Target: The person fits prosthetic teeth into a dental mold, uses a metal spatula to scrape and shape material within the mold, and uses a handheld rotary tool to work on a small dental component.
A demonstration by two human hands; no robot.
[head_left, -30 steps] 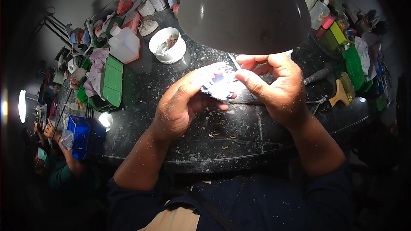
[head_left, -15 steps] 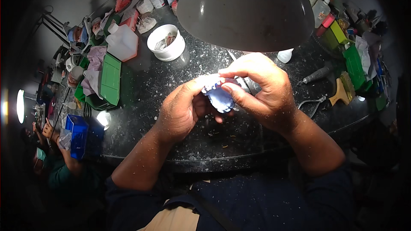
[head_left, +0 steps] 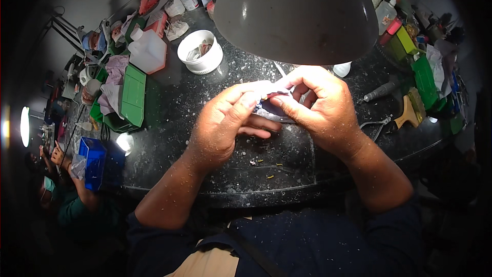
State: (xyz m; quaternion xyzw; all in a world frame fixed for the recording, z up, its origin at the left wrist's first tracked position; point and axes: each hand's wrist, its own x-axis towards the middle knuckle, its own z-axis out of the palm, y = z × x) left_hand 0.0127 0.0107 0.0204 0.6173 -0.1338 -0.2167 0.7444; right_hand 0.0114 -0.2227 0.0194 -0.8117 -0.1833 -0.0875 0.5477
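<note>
Between my two hands, under the lamp, is a small bluish dental cast (head_left: 269, 107) with a pinkish patch along its upper side. It is tipped so that I see it nearly edge-on, and the fingers cover much of it. My left hand (head_left: 220, 120) grips its left side with thumb and fingers, the lower fingers reaching underneath. My right hand (head_left: 328, 107) pinches the right side, thumb in front and index finger curled over the top. Pale dust speckles both hands. Small yellowish shavings (head_left: 270, 177) lie on the black worktop (head_left: 241, 174) below.
A grey lamp shade (head_left: 294, 15) hangs just beyond my hands. A white pot (head_left: 201, 64), a plastic bottle (head_left: 148, 51) and a green bin (head_left: 133, 95) stand left. A handpiece (head_left: 380, 91), pliers (head_left: 378, 127) and a wooden-handled brush (head_left: 407, 113) lie right. Another person's arm (head_left: 84, 190) shows far left.
The cast has been turned from showing its broad bluish face to nearly edge-on. My left fingers have shifted beneath it, and my right hand has moved slightly right.
</note>
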